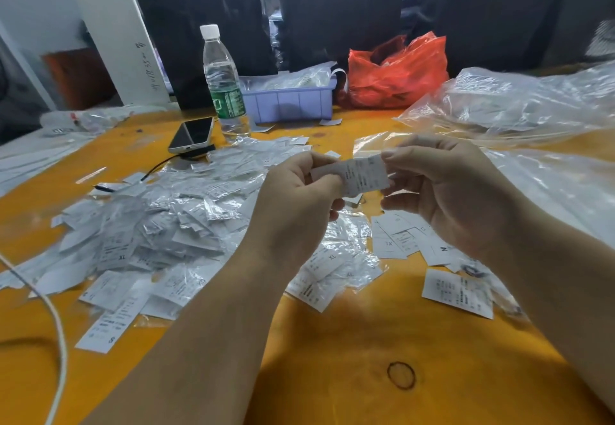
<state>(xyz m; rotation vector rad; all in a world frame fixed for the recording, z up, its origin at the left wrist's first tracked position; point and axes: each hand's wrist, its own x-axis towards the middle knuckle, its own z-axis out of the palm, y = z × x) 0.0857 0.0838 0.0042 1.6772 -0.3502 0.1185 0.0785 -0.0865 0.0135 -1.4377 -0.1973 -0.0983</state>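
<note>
Head view: both hands were raised above the orange wooden table [332, 341]. The left hand [296, 198] and right hand [442, 191] each pinched one end of a small white printed label [361, 175], fingers curled round it. To the left lay a heap of white labels in clear sleeves [159, 218]. Farther off stood a clear plastic water bottle [223, 82] beside a black smartphone [192, 135].

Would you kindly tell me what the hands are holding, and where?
Both hands pinch one white label: left hand at its left end, right hand at its right end.
</note>
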